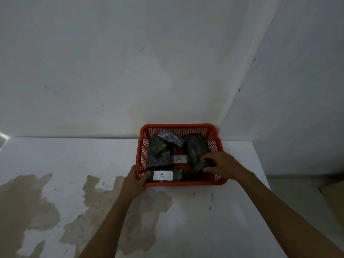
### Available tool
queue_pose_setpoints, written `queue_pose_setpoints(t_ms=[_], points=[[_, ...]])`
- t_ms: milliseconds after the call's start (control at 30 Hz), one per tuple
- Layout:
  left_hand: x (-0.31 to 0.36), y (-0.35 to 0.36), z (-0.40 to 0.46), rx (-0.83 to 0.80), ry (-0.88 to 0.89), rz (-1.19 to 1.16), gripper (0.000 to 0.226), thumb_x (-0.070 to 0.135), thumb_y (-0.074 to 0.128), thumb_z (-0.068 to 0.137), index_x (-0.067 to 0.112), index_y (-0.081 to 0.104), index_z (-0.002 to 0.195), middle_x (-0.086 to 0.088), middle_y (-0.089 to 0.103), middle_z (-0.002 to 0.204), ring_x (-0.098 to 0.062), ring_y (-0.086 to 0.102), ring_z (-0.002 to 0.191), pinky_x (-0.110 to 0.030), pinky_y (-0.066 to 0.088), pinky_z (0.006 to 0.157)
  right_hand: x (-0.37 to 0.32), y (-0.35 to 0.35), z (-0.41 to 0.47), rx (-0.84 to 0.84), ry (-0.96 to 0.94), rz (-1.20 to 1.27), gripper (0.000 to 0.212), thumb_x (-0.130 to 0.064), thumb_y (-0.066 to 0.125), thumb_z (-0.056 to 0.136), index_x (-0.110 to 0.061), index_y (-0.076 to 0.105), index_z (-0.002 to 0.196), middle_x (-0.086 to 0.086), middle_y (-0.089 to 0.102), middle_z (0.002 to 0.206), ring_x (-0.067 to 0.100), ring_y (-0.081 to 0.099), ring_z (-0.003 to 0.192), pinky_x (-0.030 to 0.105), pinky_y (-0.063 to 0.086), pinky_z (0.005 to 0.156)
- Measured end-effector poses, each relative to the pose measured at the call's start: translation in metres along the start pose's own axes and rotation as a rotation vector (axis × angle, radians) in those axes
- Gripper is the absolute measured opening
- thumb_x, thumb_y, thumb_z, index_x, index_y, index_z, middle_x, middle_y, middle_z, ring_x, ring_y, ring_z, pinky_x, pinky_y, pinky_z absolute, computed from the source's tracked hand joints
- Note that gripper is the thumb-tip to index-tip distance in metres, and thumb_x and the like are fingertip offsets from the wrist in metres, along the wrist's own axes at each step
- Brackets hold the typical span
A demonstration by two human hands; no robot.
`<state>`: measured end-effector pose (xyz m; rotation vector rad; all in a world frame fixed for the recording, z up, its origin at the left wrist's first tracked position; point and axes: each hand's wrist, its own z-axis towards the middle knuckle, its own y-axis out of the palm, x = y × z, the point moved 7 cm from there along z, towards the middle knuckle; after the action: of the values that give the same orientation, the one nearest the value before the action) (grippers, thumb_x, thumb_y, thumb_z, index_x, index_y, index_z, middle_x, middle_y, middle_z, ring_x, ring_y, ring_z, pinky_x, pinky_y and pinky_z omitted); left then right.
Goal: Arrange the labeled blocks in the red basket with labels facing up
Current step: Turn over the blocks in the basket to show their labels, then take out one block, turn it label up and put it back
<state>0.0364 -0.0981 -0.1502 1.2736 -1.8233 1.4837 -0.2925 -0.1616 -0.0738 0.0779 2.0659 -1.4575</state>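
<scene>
A red mesh basket stands on the white table against the wall. Several dark wrapped blocks lie jumbled inside it. One block lies flat along the near wall with a white "A" label up. A second "A" label shows in the middle. Other blocks, such as one tilted at the back, show no label. My left hand grips the basket's near left corner, thumb inside touching the labelled block. My right hand reaches into the near right part, fingers closed around a dark block.
The table has large brown stained patches at left and centre. A wall corner rises right behind the basket. The table's right edge drops off near a brownish object at far right.
</scene>
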Motion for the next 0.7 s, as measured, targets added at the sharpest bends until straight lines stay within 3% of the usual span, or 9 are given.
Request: queue_pose_setpoints(t_ms=[100,200,300,433,600,700], points=[[0.001,0.001,-0.004,0.006,-0.004,0.01,0.057,0.041,0.058,0.088,0.01,0.039,0.133,-0.014,0.055,0.128,-0.029,0.056,0.108,-0.039,0.049,0.089,0.004,-0.015,-0.023,0.109,0.044,0.135,0.034,-0.033,0.077,0.082,-0.03,0.066,0.114,-0.002,0.068,0.111,0.012,0.061,0.097,0.025,0.05,0.082],[0.002,0.001,-0.012,0.014,0.016,0.006,0.059,0.043,0.057,0.088,0.012,0.037,0.134,-0.013,0.055,0.129,-0.028,0.055,0.108,-0.04,0.049,0.09,-0.001,-0.021,-0.051,0.226,0.089,0.297,0.033,-0.031,0.078,0.081,-0.033,0.064,0.111,-0.009,0.063,0.105,-0.001,0.058,0.091,0.009,0.047,0.074],[-0.002,0.002,-0.023,0.022,0.012,-0.042,0.06,0.045,0.056,0.088,0.014,0.036,0.136,-0.011,0.052,0.132,-0.027,0.053,0.11,-0.038,0.048,0.089,-0.018,-0.008,-0.079,0.281,0.1,0.427,0.03,-0.031,0.078,0.08,-0.042,0.063,0.104,-0.016,0.061,0.103,-0.008,0.057,0.092,0.005,0.046,0.073],[-0.005,0.005,-0.039,0.01,0.004,-0.096,0.063,0.052,0.052,0.087,0.017,0.036,0.136,-0.007,0.051,0.132,-0.023,0.052,0.11,-0.036,0.047,0.087,-0.034,0.044,-0.111,0.239,0.125,0.51,0.03,-0.033,0.079,0.079,-0.045,0.063,0.101,-0.012,0.065,0.101,0.002,0.061,0.083,0.012,0.05,0.067],[-0.005,0.005,-0.047,-0.034,-0.044,-0.151,0.071,0.061,0.051,0.082,0.02,0.036,0.137,-0.009,0.05,0.135,-0.032,0.054,0.116,-0.053,0.048,0.095,-0.027,0.131,-0.13,0.142,0.225,0.545,0.031,-0.027,0.08,0.08,-0.039,0.065,0.104,-0.008,0.066,0.106,0.003,0.057,0.091,0.008,0.043,0.076],[-0.003,0.004,-0.049,-0.052,-0.052,-0.189,0.073,0.061,0.053,0.081,0.021,0.035,0.139,-0.008,0.049,0.138,-0.032,0.052,0.119,-0.056,0.045,0.098,-0.018,0.16,-0.13,0.126,0.287,0.514,0.033,-0.026,0.078,0.081,-0.027,0.067,0.112,-0.001,0.065,0.11,0.021,0.058,0.103,0.028,0.05,0.09]])
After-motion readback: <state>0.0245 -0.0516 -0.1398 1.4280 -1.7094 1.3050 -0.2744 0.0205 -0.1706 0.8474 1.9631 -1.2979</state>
